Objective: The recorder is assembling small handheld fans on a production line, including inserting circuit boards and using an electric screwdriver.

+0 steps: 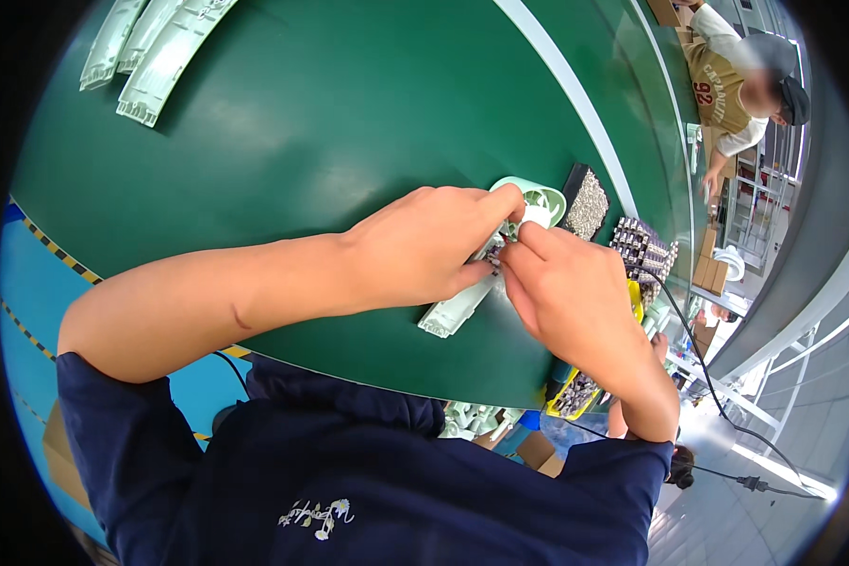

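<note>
One pale-green molding [451,314], clasped by left hand [420,243], projects bodyward; right hand [575,291] curled alongside, hold indiscernible; three similar strips [165,68] apart.

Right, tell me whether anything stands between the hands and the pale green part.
Nothing visible does. The left hand and right hand meet directly over the pale green part, though their fingers hide the exact contact. The black tray of small metal parts lies beyond, to the right, not in between.
</note>
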Demonstrator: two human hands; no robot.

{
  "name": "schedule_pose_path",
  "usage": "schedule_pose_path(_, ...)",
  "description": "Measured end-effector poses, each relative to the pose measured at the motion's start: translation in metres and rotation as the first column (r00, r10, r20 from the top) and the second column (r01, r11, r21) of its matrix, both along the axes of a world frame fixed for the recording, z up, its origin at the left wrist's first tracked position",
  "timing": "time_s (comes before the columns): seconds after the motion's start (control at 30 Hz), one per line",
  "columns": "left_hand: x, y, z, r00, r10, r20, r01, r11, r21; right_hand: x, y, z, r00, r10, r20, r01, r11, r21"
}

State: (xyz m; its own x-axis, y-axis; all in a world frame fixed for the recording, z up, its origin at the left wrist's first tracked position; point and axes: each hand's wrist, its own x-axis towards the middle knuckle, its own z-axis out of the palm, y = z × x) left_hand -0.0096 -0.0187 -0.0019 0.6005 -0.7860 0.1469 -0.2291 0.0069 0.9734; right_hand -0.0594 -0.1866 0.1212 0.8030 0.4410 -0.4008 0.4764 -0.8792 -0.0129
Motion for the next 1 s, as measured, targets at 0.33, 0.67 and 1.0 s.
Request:
schedule_pose_path(0.33, -0.001, 0.0, 0.001, 1.0, -0.006, 0.028, 0.005, 1.0, 0.027, 0.006, 0.004, 0.003, 0.999, 0.032, -0.02, -0.032, 0.999, -0.035)
schedule_pose_path(0.67, -0.007, -0.005, -0.004, 0.998, 0.032, 0.05, -0.03, 0.999, -0.04, -0.002, 0.022, 0.002, 0.994, 0.094, -0.062, -0.108, 0.957, -0.268)
schedule_pose_path(1.0, 0.001, 0.001, 0.011, 0.999, -0.025, 0.025, 0.023, 0.997, 0.076, -0.018, -0.027, 0.007, 0.937, -0.291, -0.193, 0.321, 0.935, 0.15)
